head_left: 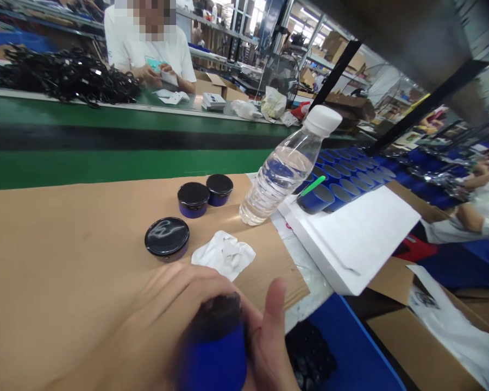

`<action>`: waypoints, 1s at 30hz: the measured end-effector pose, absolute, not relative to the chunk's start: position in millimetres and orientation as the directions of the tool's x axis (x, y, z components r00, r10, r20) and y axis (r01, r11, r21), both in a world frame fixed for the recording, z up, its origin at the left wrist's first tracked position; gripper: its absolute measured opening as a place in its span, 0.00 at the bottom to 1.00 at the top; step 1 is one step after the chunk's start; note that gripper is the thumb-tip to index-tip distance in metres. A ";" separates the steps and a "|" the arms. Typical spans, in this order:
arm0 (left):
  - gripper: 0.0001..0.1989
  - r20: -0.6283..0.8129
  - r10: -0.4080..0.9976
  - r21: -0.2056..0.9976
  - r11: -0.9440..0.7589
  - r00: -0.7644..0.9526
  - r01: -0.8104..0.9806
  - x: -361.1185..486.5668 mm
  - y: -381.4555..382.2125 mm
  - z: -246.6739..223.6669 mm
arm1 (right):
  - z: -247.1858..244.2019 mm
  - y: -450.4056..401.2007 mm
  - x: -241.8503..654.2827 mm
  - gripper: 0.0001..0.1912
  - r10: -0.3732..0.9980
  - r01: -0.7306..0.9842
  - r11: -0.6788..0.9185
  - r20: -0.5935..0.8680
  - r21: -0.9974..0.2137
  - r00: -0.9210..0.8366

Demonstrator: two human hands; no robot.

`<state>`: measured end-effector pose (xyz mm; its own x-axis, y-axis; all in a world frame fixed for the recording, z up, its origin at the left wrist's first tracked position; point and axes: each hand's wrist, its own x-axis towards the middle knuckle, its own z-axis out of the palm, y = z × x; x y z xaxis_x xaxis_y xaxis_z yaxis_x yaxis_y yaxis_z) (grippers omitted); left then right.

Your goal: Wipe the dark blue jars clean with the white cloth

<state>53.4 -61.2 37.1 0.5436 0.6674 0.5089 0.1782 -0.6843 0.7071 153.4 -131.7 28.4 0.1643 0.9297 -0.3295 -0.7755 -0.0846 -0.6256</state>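
Both my hands close around a blue jar with a black lid at the bottom of the view; it is blurred. My left hand wraps it from the left and over the top. My right hand grips it from the right, thumb up. On the brown cardboard sheet just beyond lie a crumpled white cloth and three capped blue jars: the nearest, a second and a third.
A water bottle stands right of the jars. A white foam tray holds several open blue jars and a green stick. A green conveyor runs behind; a co-worker sits across it. Cardboard boxes are at lower right.
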 end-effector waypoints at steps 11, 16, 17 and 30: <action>0.21 0.508 0.502 0.508 -0.831 0.700 0.227 22.2 24.5 19.2 | 24.2 -134.6 159.0 0.52 0.976 -0.933 -0.199 -0.149 -0.301 -0.161; 0.26 0.397 0.556 0.357 -0.827 0.730 0.435 34.6 37.9 2.8 | 28.5 -143.0 184.4 0.32 0.840 -0.626 0.169 -0.221 -0.761 0.496; 0.28 0.366 0.549 0.363 -0.828 0.751 0.428 33.8 40.3 -0.2 | 24.9 -144.1 192.3 0.30 0.703 -0.389 0.180 -0.158 -0.904 0.694; 0.32 -0.137 0.544 0.990 0.049 0.828 0.132 12.5 46.3 50.3 | -14.3 -157.6 215.9 0.20 0.432 0.725 0.007 0.656 -0.688 0.619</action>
<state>12.5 46.3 50.3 0.8280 0.5436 -0.1374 0.1323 0.0487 0.9900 215.9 -157.6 -14.3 0.6189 0.4315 0.6563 0.7253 0.0065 -0.6884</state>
